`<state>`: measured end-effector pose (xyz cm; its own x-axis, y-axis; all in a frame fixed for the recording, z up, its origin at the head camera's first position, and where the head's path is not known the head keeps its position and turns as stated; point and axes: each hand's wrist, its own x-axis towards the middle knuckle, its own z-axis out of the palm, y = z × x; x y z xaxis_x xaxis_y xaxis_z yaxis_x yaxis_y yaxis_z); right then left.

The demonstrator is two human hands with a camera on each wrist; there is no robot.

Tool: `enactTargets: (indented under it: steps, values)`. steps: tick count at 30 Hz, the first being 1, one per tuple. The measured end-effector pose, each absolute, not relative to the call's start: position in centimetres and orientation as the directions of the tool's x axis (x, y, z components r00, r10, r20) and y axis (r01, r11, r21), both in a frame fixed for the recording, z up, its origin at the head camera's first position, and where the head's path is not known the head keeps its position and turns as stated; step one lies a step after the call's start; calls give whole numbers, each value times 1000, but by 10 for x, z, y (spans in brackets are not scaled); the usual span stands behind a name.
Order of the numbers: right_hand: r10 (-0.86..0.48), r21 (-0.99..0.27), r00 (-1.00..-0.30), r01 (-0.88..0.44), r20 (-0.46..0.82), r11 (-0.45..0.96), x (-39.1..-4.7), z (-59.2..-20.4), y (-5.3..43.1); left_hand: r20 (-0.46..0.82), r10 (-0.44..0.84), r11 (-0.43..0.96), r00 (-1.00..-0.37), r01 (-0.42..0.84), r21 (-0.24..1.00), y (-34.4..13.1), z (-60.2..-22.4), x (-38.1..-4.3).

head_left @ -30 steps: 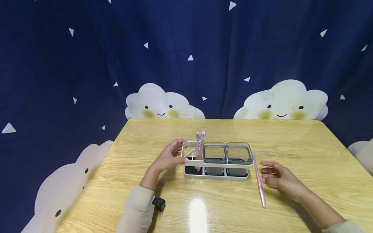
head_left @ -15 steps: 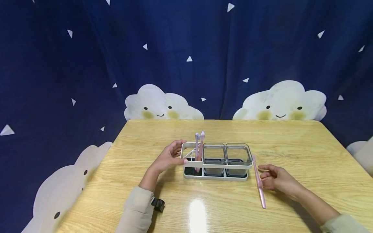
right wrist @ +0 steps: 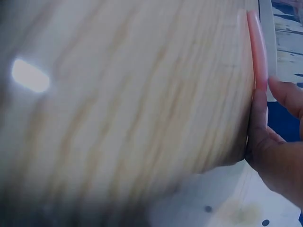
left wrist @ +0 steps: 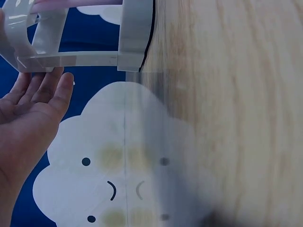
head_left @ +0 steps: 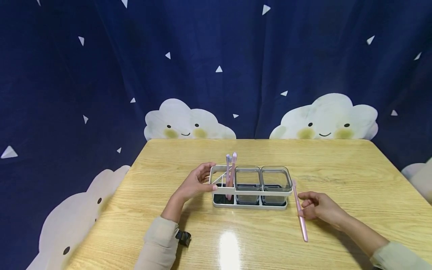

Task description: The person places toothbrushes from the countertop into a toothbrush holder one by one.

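A white toothbrush holder (head_left: 263, 192) stands on the table, with two toothbrushes (head_left: 233, 170) upright in its left compartment. My left hand (head_left: 194, 183) grips the holder's left end, thumb on the front rail and fingers behind. The left wrist view shows those fingers (left wrist: 57, 92) against the frame. A pink toothbrush (head_left: 302, 227) lies on the table to the right of the holder, its head near the holder's corner. Around its handle, my right hand (head_left: 322, 210) has thumb and fingertips. Up close, the right wrist view has thumb and finger at the pink handle (right wrist: 259, 56).
Two clear square cups (head_left: 248, 172) sit in the holder's middle and right compartments. The wooden table (head_left: 263, 243) ends at a dark blue curtain (head_left: 202, 37) with cloud prints. A black strap (head_left: 183, 237) is at the left wrist.
My right hand has moved slightly left and down, from beside the pink toothbrush to its handle, and its fingers have closed in. The left hand and holder have stayed in place.
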<state>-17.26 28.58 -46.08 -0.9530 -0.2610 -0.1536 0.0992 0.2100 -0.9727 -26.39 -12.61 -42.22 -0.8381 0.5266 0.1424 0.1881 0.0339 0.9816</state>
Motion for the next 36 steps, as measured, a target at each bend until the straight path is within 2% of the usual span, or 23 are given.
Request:
enactTargets:
  steps: [6,10,15,28,36]
  values:
    - [-173,-941,-974,80,-143,330,-171,-458,276,149,535,35,-831,198,979,-127,-423,-266]
    - [-130,-932,-981,89,-143,353,-171,-457,270,159,538,29,-828,207,978,-127,-424,-266]
    - [-122,-934,-980,108,-158,342,-171,-457,268,154,537,32,-830,202,979,-127,-424,-265]
    - [-235,-953,-940,189,-246,238,-174,-449,285,148,532,39,-834,198,979,-127,-422,-263]
    - [-173,-959,-955,209,-242,191,-165,-446,287,143,538,35,-831,191,981,-126,-424,-264]
